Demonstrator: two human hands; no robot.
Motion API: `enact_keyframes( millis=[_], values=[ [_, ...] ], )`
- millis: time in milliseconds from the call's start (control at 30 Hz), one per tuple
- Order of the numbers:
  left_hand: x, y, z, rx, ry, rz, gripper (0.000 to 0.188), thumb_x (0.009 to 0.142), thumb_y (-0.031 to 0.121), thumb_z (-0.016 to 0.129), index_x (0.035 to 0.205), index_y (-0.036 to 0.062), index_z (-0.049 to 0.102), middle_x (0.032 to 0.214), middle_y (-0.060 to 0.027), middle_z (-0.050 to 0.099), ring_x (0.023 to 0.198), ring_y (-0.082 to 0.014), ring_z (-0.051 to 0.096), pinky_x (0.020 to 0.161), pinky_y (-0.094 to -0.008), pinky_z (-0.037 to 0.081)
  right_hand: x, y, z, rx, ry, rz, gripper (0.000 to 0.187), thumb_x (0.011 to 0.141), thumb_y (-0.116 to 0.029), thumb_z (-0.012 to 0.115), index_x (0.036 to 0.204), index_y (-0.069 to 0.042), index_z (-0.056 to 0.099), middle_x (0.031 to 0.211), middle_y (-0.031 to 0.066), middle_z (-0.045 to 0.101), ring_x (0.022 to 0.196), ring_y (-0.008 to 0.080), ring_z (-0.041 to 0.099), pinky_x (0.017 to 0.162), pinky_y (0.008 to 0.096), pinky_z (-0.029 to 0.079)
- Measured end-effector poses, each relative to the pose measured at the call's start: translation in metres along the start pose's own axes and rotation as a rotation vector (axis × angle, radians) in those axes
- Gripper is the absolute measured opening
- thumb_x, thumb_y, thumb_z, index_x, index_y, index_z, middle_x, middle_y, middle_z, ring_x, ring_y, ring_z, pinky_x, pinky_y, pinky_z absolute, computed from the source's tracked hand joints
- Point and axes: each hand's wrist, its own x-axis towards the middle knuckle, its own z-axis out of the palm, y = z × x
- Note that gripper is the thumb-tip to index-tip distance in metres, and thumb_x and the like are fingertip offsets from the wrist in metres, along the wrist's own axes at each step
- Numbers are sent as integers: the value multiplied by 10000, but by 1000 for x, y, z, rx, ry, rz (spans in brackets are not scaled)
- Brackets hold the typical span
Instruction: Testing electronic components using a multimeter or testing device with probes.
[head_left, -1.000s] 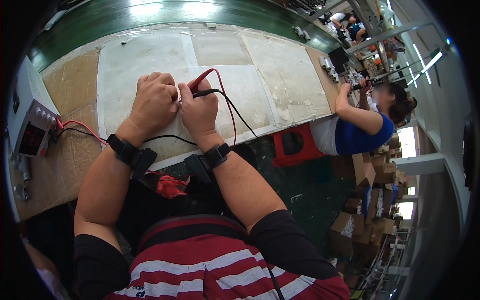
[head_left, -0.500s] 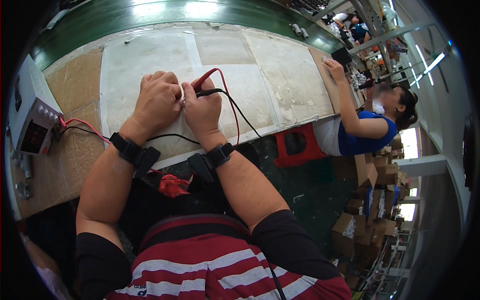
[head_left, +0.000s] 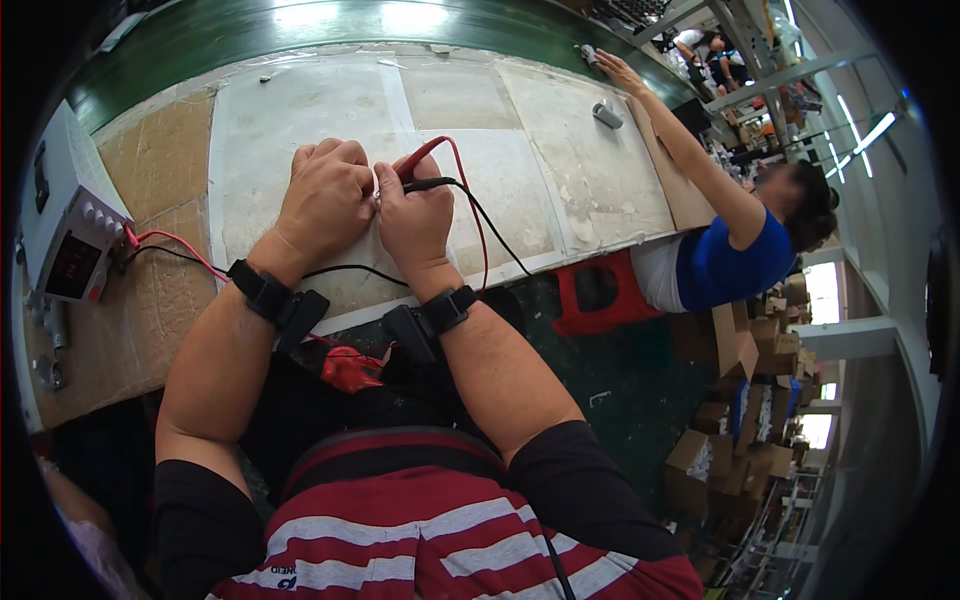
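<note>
My two hands meet above the pale worktop. My left hand (head_left: 325,200) is closed in a pinch, its fingertips against those of my right hand; what it grips is mostly hidden. A tiny whitish bit (head_left: 376,194) shows between the hands. In my closed right hand (head_left: 415,220) are a red test lead (head_left: 432,146) and a black test lead (head_left: 428,184), their tips covered by the fingers. Both leads loop off to the right. At the left stands a grey bench power supply (head_left: 85,225) with a lit display and red and black cables plugged in.
A green conveyor belt (head_left: 500,28) runs along the far side. To the right, a co-worker in blue (head_left: 735,250) reaches toward it; a grey cylindrical part (head_left: 606,115) lies on the worktop (head_left: 590,190) nearby. Beyond the near edge are a red stool (head_left: 590,295) and cardboard boxes (head_left: 690,465).
The co-worker's arm has stretched from the worktop to the parts on the belt, and a grey cylindrical part now shows on the worktop. My hands keep their pinch, almost unmoved.
</note>
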Motion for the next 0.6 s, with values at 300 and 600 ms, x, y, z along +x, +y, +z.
enact_keyframes(
  millis=[300,600],
  values=[
    [-1,-2,2,-4,5,5,64,770,145,718,747,93,746,934,-33,652,1032,-238,590,964,-419,383,-1,-8,-1,-14,-3,27,123,922,-88,718,884,3,644,743,150,700,625,249,664,589,366,514],
    [-1,-1,1,0,5,6,68,772,148,717,749,92,748,933,-35,651,1028,-237,589,964,-417,383,-1,-6,-1,-14,0,24,131,925,-105,739,890,-16,650,720,79,695,615,142,638,565,304,502]
  ],
)
